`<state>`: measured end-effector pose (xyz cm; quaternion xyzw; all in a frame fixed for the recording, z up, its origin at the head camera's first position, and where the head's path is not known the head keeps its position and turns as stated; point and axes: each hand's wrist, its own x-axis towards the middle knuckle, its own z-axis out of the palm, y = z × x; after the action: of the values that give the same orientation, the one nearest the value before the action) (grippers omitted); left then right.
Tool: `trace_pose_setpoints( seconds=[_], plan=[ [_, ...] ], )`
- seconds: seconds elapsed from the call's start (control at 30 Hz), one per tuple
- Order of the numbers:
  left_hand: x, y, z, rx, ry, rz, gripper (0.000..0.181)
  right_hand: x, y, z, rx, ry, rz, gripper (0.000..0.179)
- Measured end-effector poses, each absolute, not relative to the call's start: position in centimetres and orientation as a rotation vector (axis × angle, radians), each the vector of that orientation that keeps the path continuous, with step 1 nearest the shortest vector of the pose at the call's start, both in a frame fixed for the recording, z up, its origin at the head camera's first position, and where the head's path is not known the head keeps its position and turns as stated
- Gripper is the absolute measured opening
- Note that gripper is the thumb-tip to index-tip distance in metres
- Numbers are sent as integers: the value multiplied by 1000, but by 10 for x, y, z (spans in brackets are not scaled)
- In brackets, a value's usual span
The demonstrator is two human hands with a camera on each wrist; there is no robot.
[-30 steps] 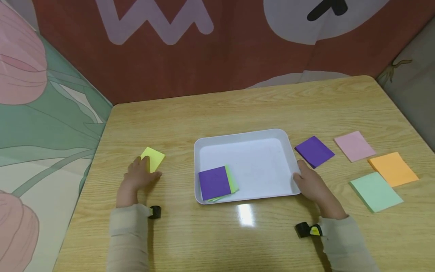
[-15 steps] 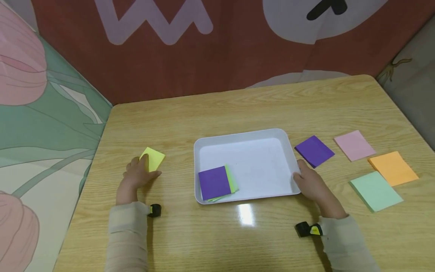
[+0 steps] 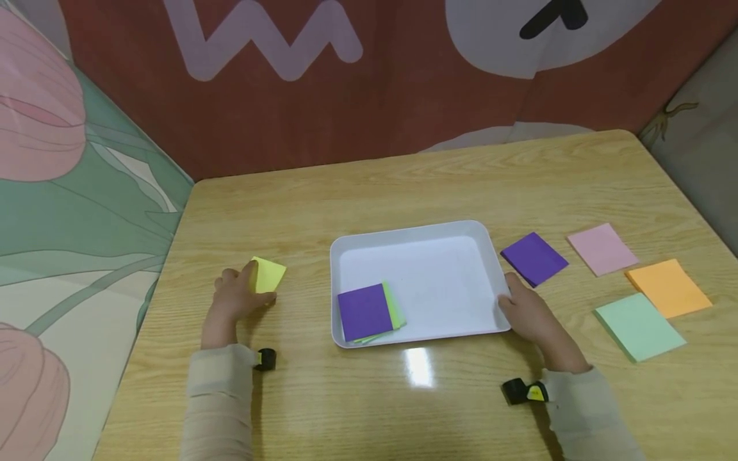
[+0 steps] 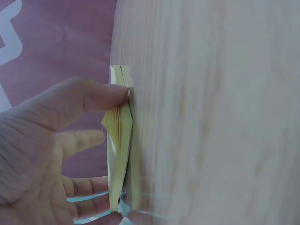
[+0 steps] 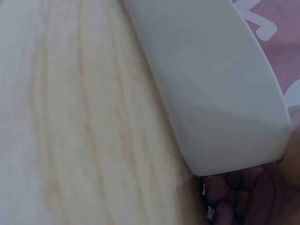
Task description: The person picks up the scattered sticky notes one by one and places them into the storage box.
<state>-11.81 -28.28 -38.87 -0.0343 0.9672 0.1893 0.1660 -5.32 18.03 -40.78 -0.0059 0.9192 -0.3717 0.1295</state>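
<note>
At the left of the table, my left hand point(image 3: 233, 298) pinches a yellow sticky note pad point(image 3: 270, 275) between thumb and fingers. In the left wrist view the thumb presses the edge of the yellow pad point(image 4: 119, 136), whose sheets fan apart a little, close over the table. My right hand point(image 3: 526, 310) grips the right end of a white tray point(image 3: 444, 282), thumb over the rim. From the right wrist, the tray's outer wall point(image 5: 211, 89) fills much of the view, with curled fingers at its corner. In the tray's near left corner a purple pad point(image 3: 365, 312) lies on green ones point(image 3: 394, 306).
To the tray's right lie a purple pad point(image 3: 534, 258), a pink pad point(image 3: 602, 249), an orange pad point(image 3: 670, 287) and a mint green pad point(image 3: 639, 326); the orange and mint ones meet at their edges. A patterned wall covering point(image 3: 403, 102) stands behind the wooden table point(image 3: 369, 410).
The yellow pad has shifted slightly and turned in my left hand, its near side now between thumb and fingers. The right hand and the tray hold still.
</note>
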Motion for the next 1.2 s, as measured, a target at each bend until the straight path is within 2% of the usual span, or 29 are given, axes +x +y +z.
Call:
trace_pose_setpoints(
  seconds=[0.2,0.5,0.9,1.2],
  plan=[
    [-117,-276,-385,-60,2727,431,85,-52,179,-408,1,2655,-1086,21],
    [-116,-260,-377,-9,2693,350,97,-51,179,-407,-1,2659,-1090,25],
    [-111,-241,-374,93,2729,335,89,-51,180,-410,3,2664,-1099,22],
    [-108,-245,-378,50,2709,480,93,-52,181,-409,-15,2686,-1103,21]
  ],
)
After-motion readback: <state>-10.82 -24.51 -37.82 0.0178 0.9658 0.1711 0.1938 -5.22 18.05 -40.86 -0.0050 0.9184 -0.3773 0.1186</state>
